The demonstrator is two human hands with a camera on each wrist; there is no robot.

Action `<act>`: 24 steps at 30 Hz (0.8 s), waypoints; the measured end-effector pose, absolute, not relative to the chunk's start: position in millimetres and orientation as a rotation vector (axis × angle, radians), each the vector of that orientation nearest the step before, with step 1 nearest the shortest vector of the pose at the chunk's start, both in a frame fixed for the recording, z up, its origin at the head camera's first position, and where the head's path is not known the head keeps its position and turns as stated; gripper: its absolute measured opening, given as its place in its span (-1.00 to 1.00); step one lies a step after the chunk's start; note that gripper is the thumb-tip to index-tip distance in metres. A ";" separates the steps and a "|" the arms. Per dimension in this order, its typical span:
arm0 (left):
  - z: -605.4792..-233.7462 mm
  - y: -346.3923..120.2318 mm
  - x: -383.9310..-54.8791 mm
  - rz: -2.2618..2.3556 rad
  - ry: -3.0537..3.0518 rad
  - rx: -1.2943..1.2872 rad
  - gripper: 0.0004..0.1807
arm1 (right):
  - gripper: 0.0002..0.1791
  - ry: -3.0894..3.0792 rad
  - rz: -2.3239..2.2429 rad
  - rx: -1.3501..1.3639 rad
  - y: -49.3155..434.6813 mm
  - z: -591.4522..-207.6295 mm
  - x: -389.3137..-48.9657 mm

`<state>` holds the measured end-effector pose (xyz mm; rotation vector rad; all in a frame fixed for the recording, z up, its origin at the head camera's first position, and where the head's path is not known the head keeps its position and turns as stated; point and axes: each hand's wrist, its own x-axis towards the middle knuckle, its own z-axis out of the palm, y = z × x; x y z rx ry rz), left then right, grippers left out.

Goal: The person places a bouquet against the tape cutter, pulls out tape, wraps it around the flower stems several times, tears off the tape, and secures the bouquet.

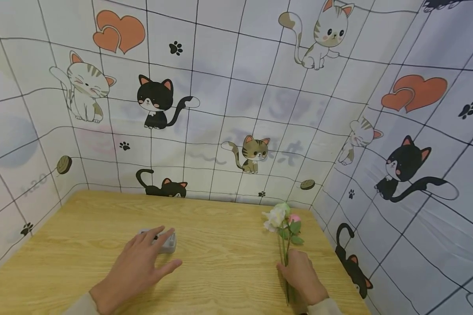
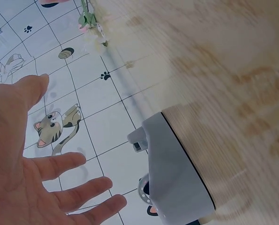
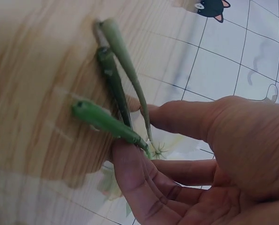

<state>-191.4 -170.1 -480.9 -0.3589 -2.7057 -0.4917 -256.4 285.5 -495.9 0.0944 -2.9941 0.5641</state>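
Note:
My right hand (image 1: pixel 301 272) grips a small bunch of flowers (image 1: pixel 284 236) by the stems, at the table's right side. A white bloom (image 1: pixel 276 217), a pink one (image 1: pixel 294 218) and a pale green one top the bunch, with green leaves among them. In the right wrist view several green stem ends (image 3: pixel 106 123) stick out past the thumb and fingers. My left hand (image 1: pixel 138 262), fingers spread, hovers by a grey object (image 1: pixel 169 243) and partly covers it in the head view. The left wrist view shows this object's smooth grey body (image 2: pixel 172 173), shaped like a tape dispenser, apart from the fingertips.
Both hands are over a light wood-grain table (image 1: pixel 220 253). White cloth walls (image 1: pixel 205 109) with black grid lines, cartoon cats and hearts enclose its back and sides. The back wall meets the table just beyond the blooms.

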 end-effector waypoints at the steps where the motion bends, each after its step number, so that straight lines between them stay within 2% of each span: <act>1: -481.1 -169.6 -191.8 -0.489 -2.703 -0.364 -0.08 | -0.63 -2.993 0.562 0.091 285.6 -496.0 -257.0; 9: -482.8 -164.5 -190.8 -0.470 -2.717 -0.397 -0.09 | -0.78 -2.995 0.621 0.069 287.2 -497.9 -263.4; 14: -483.2 -161.1 -189.4 -0.482 -2.694 -0.418 -0.12 | -0.55 -2.987 0.670 0.017 287.3 -496.0 -264.4; 16: -484.1 -160.1 -189.8 -0.477 -2.689 -0.422 -0.14 | -0.53 -2.981 0.688 0.003 286.3 -493.9 -264.8; 21: -486.3 -157.8 -191.3 -0.468 -2.693 -0.429 -0.18 | -0.75 -2.999 0.645 -0.021 284.3 -487.7 -267.3; 24: -486.0 -156.4 -191.0 -0.457 -2.684 -0.437 -0.18 | -0.73 -3.025 0.587 -0.028 285.1 -485.6 -269.2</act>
